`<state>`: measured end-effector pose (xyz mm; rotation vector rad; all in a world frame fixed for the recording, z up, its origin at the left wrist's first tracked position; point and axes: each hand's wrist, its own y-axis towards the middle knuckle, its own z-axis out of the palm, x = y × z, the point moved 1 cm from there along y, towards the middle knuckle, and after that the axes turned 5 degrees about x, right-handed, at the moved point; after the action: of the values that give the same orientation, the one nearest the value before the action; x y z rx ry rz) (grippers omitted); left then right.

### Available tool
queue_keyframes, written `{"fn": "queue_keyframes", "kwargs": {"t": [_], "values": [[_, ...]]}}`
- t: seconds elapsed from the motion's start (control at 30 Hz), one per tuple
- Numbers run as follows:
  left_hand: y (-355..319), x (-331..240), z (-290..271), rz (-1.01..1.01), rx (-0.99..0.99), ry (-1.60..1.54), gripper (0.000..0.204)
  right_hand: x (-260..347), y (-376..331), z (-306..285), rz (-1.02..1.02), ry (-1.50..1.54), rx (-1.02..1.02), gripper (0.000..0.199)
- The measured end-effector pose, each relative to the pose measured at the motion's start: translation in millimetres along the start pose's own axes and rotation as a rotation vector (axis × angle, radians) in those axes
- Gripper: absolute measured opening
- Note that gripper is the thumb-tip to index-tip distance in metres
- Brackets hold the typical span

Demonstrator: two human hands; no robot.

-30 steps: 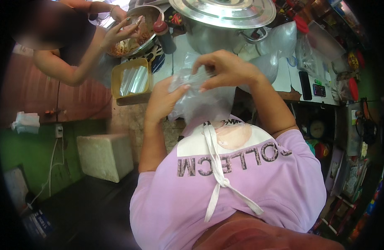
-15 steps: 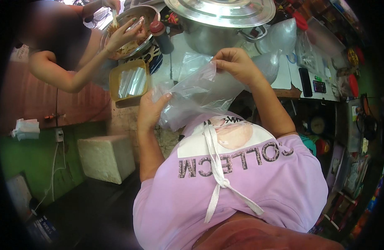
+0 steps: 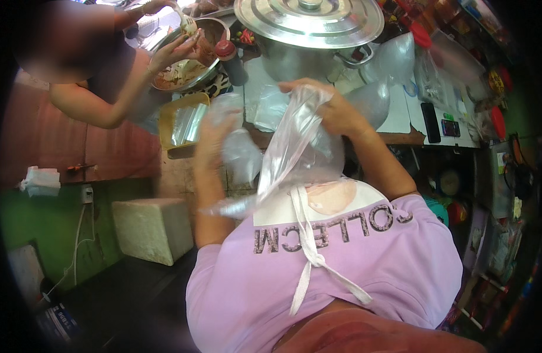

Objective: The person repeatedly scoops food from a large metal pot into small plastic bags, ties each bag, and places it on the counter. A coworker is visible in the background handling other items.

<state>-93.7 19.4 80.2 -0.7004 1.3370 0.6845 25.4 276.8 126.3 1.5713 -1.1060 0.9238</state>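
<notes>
A clear plastic bag [image 3: 291,141] hangs in gathered folds from my right hand [image 3: 344,115], which is closed on its upper part; the lower end trails in front of my shirt. My left hand [image 3: 214,132] is smeared by motion beside the yellow tray. Clear plastic film [image 3: 242,156] shows next to that hand, blurred as well; whether the fingers grip it I cannot tell. Flat clear bags [image 3: 267,109] lie on the table edge just beyond my hands.
A big lidded metal pot [image 3: 309,56] stands ahead. At left, a co-worker's hand [image 3: 172,54] works over a metal bowl [image 3: 215,69]. Nearby are a red-capped bottle [image 3: 232,66], a yellow tray [image 3: 167,136] of clear packets, filled plastic bags [image 3: 371,103], a phone [image 3: 430,122] and a foam box [image 3: 153,229].
The bag was stretched between both hands; now it hangs bunched from my right hand. My left hand has moved slightly farther off, blurred. The co-worker's hands have shifted over the bowl.
</notes>
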Motion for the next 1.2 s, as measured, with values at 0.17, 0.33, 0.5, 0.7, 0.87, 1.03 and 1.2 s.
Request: {"fn": "queue_keyframes", "kwargs": {"t": [0.17, 0.33, 0.5, 0.7, 0.87, 1.03, 1.2], "values": [[18, 9, 93, 0.061, 0.137, -0.244, 0.027, -4, -5, 27, -0.050, -0.450, -0.205, 0.045], [26, 14, 105, 0.106, 0.177, -0.415, 0.023, 0, -30, -6, -0.036, -0.385, -0.338, 0.036], [34, 33, 116, -0.215, 0.292, -0.722, 0.030, -2, -59, -22, 0.002, 1.124, -0.335, 0.020], [49, 35, 176, -0.141, 0.508, -0.616, 0.014, -5, -111, -109, -0.091, 1.021, -0.403, 0.020], [76, 90, 244, -0.081, 0.185, -0.193, 0.033, -104, -136, -115, 0.457, 0.587, -0.887, 0.021], [77, 157, 236, -0.212, 0.180, 0.462, 0.053, -217, -173, -80, 0.660, 0.411, -0.796, 0.030], [105, 192, 232, -0.356, 0.157, 0.306, 0.055, -285, -184, -90, 0.719, 0.050, -0.841, 0.034]]}}
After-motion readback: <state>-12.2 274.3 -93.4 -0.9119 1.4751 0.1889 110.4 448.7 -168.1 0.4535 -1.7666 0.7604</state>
